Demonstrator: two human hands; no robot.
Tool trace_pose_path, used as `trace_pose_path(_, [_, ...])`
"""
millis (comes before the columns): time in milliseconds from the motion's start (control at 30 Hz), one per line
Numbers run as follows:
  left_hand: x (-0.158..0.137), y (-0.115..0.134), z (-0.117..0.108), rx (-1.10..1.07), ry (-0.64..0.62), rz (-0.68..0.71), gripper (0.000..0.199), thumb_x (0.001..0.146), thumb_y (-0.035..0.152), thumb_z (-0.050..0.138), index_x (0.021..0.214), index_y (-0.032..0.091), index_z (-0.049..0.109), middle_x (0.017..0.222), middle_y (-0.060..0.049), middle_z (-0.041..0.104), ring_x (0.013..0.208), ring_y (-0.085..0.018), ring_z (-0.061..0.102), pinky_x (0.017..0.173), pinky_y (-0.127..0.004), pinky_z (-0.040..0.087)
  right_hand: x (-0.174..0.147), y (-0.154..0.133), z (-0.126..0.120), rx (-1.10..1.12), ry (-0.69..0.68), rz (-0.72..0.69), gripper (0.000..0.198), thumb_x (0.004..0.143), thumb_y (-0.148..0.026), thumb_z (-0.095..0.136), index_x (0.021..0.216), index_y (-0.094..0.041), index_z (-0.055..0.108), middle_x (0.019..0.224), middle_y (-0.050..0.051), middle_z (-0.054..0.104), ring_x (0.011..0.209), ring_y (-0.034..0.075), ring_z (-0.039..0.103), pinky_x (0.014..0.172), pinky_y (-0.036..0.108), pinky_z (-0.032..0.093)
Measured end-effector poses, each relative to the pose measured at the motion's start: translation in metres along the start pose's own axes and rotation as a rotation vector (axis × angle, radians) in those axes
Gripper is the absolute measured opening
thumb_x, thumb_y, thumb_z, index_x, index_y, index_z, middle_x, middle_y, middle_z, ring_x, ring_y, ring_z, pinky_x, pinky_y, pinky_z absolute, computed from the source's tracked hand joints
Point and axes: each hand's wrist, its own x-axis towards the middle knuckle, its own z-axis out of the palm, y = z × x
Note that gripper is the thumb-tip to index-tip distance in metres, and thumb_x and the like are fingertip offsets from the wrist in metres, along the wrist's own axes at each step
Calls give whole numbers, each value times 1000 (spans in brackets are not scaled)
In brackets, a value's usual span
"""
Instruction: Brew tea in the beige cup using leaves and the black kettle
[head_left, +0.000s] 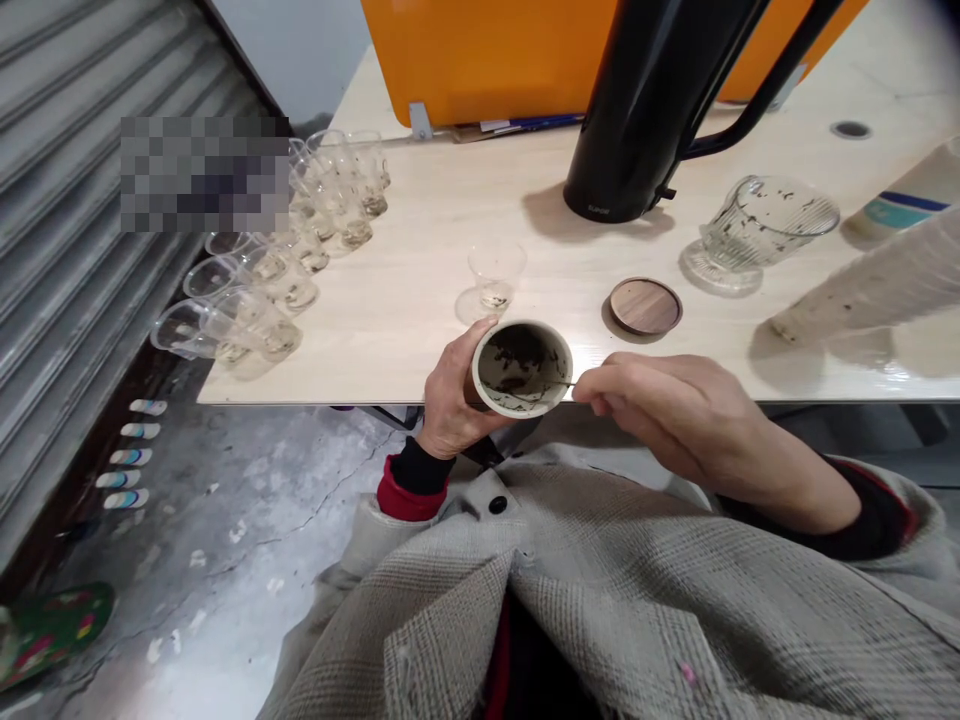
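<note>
My left hand [455,392] is wrapped round a pale tea canister [556,345], tilted so that its mouth faces me. Dark dry tea leaves [519,350] lie inside it. At the canister's right rim my right hand [637,395] is closed in a pinch on a thin dark strand that looks like a tea leaf; the fingers hide most of it. Just beyond the canister stands a clear plastic cup [497,268] with a few leaves at its bottom. The round wooden lid [646,305] lies on the table to the right.
Rows of clear plastic cups [262,270] with leaves stand at the table's left. A black kettle [619,120] rises before an orange partition [487,60]. To the right are a ribbed glass [772,225] with leaf bits and a lying stack of plastic cups [877,275].
</note>
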Motion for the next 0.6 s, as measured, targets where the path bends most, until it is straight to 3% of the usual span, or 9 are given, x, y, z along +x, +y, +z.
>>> trace_pose_path(167, [-1,-1,1,-9,-10,13,106,80,62,90,165,28,37,157,-14,61,143,-36,63,119,-54,55,0,-1,-1,-65,65,39,17,107,-11,48,113,-21,60,92,4,72,72,15,65,64,28,49])
trace_pose_path(367, [-1,-1,3,-4,15,27,103,80,61,90,164,28,40,155,-14,63,141,-35,64,117,-54,57,7,-7,10,20,74,68,18,108,-14,47,113,-22,62,88,3,73,67,14,66,61,28,50])
trace_pose_path(600, [-1,5,3,9,4,-79,105,77,72,88,161,29,42,153,-11,64,138,-37,66,116,-55,59,18,-18,39,338,313,387,22,113,-33,49,99,-25,64,69,-4,66,49,10,61,53,25,51])
